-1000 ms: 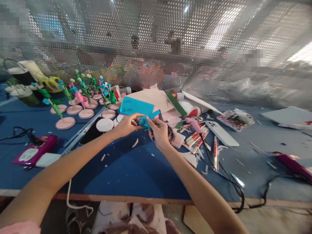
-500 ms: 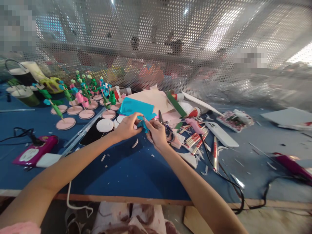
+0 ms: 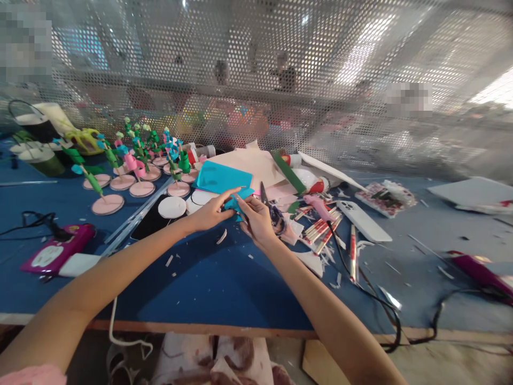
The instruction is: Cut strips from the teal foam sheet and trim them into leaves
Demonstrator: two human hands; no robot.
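Observation:
A small piece of blue paper (image 3: 232, 202) is pinched between my two hands above the table. My left hand (image 3: 212, 213) grips its left side, fingers reaching over the top. My right hand (image 3: 257, 218) holds the other side, thumb and fingers pressed together. Behind them lies a larger blue sheet (image 3: 224, 177) on pale pink paper (image 3: 260, 163). Scissors (image 3: 263, 193) rest just right of my right hand, their handles partly hidden among scraps. White discs (image 3: 172, 207) lie left of my left hand, one on a black phone-like slab (image 3: 149, 226).
Paper flowers on round pink bases (image 3: 107, 205) crowd the left. A pink glue gun (image 3: 318, 206), red-and-white sticks (image 3: 320, 233) and a white phone (image 3: 364, 221) lie right. Magenta power boxes (image 3: 74, 243) sit at both sides, with cables. A perforated metal screen (image 3: 248, 96) stands behind.
My left fingers have straightened and stretched over the blue paper, which has turned a little and shows more of its surface. My right hand has barely moved.

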